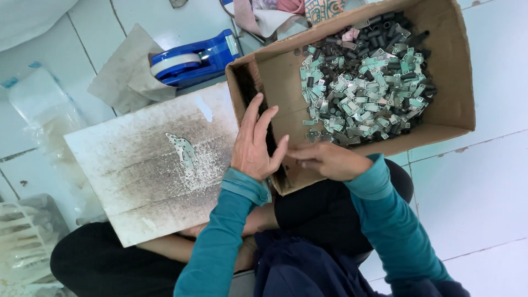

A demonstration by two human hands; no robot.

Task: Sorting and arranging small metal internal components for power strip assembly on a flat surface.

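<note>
Both hands meet at the near wall of the cardboard box [286, 71]: left hand [254, 146] spread flat against it, right hand [325, 160] curled, grip contents not discernible. Small metal parts [363, 88] lie heaped at the far end; tilting the box could spill them onto the tiled floor [478, 187].

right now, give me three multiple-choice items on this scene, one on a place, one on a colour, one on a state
1. Where does the pile of small metal parts lie?
A. inside the cardboard box
B. on the white board
C. on the floor tiles

2. What colour is the tape dispenser?
A. red
B. blue
C. yellow

3. How is the left hand?
A. clenched in a fist
B. gripping the dispenser
C. open, fingers spread at the box's edge

Answers: 1 A, the parts fill the box's far corner; 2 B, its body is blue with a white roll; 3 C, the fingers lie extended against the box's near wall, beside the right hand.
</note>
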